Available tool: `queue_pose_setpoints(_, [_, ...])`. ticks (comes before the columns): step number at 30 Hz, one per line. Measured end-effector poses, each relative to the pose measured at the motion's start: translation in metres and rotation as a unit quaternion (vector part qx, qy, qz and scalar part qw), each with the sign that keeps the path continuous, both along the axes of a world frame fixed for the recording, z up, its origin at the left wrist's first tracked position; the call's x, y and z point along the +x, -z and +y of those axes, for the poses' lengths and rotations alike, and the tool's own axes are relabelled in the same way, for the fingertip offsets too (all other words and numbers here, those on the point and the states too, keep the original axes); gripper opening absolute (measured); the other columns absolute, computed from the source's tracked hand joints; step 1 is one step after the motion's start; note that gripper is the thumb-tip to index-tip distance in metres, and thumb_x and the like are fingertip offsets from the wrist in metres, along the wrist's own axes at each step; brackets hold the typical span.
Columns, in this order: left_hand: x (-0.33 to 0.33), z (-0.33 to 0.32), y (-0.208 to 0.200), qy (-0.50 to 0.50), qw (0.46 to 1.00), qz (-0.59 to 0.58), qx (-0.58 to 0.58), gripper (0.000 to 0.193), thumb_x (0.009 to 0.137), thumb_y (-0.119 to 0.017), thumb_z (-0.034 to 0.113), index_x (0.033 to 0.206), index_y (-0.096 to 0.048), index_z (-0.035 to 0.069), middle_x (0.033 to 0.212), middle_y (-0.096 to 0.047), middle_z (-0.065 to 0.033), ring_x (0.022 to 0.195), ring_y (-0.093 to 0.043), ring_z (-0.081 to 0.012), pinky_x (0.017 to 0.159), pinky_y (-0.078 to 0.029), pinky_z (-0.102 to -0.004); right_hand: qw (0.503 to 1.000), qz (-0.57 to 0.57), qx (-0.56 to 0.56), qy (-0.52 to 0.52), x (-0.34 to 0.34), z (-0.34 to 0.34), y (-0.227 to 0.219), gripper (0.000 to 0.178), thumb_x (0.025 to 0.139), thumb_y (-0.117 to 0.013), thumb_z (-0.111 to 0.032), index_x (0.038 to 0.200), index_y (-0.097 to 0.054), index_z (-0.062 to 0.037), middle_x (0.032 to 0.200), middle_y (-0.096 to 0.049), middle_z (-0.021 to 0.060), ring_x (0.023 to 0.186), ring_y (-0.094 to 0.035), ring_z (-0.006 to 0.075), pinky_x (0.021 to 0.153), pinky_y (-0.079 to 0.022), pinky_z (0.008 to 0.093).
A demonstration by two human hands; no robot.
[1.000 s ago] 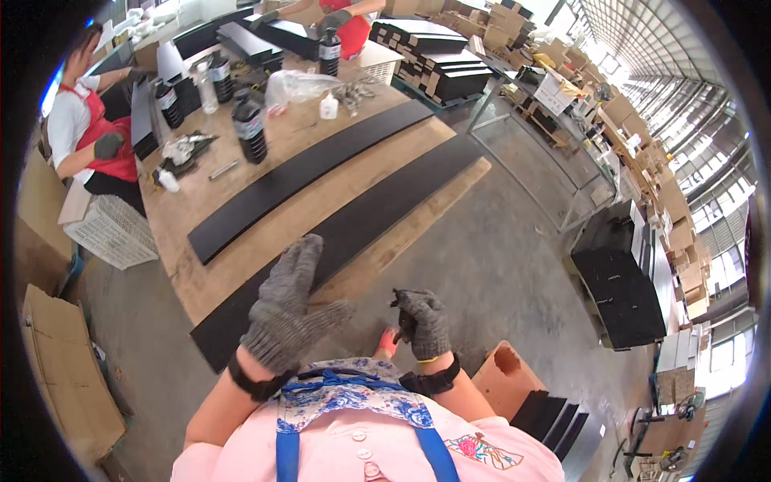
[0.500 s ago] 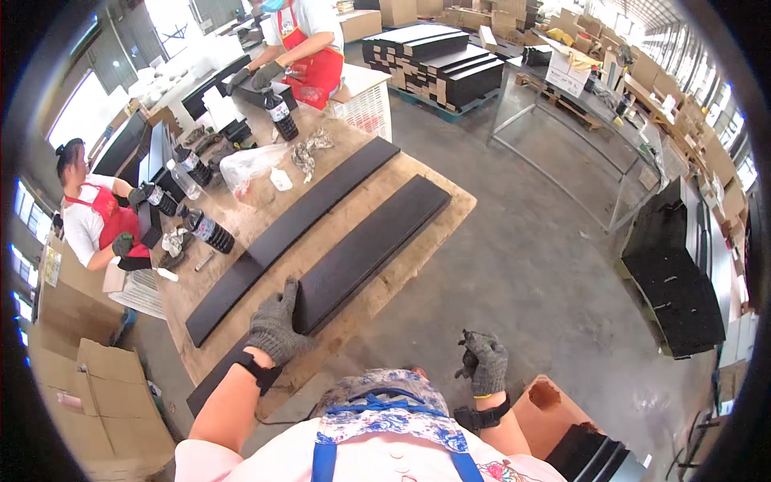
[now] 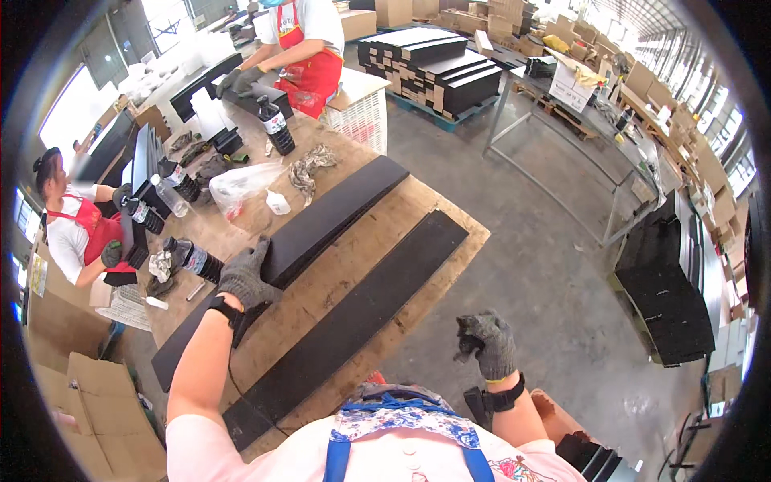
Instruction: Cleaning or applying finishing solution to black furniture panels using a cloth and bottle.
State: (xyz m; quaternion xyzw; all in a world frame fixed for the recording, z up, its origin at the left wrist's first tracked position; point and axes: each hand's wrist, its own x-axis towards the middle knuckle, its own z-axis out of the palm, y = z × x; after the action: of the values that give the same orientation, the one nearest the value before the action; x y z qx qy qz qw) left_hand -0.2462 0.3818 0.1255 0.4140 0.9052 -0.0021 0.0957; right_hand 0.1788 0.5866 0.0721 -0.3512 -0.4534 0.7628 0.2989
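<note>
Far black board (image 3: 312, 231) now has the left hand (image 3: 247, 279) on it.

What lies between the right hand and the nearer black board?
In the head view, a strip of wooden tabletop beside the nearer black board, then grey floor toward the right hand.

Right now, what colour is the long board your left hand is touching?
Black. The long board shows best in the head view.

Two foreground boards (image 3: 345, 329), four dark bottles (image 3: 195, 259)
</note>
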Motion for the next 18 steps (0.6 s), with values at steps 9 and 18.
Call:
queue_pose_setpoints(9, [-0.009, 0.024, 0.039, -0.001, 0.999, -0.021, 0.026, 0.125, 0.055, -0.090, 0.040, 0.157, -0.025, 0.008, 0.145, -0.042, -0.0291, 0.135, -0.042, -0.0437, 0.113, -0.037, -0.0459, 0.883, 0.245, -0.041, -0.398, -0.166, -0.053, 0.005, 0.028, 0.096, -0.060, -0.015, 0.117, -0.069, -0.0007, 0.126, -0.066, 0.0171, 0.110, -0.065, 0.0256, 0.092, -0.055, 0.0377])
queue_pose_setpoints(18, [0.018, -0.010, 0.012, 0.029, 0.944, 0.071, 0.320, 0.084, 0.078, -0.080, 0.023, 0.148, -0.041, 0.000, 0.151, -0.042, -0.0236, 0.143, -0.036, -0.0393, 0.118, -0.029, -0.0455, 0.937, 0.220, 0.082, -0.260, -0.188, 0.128, 0.049, 0.031, 0.099, -0.054, -0.008, 0.128, -0.062, -0.0015, 0.124, -0.066, 0.0082, 0.110, -0.063, 0.0174, 0.097, -0.049, 0.0287])
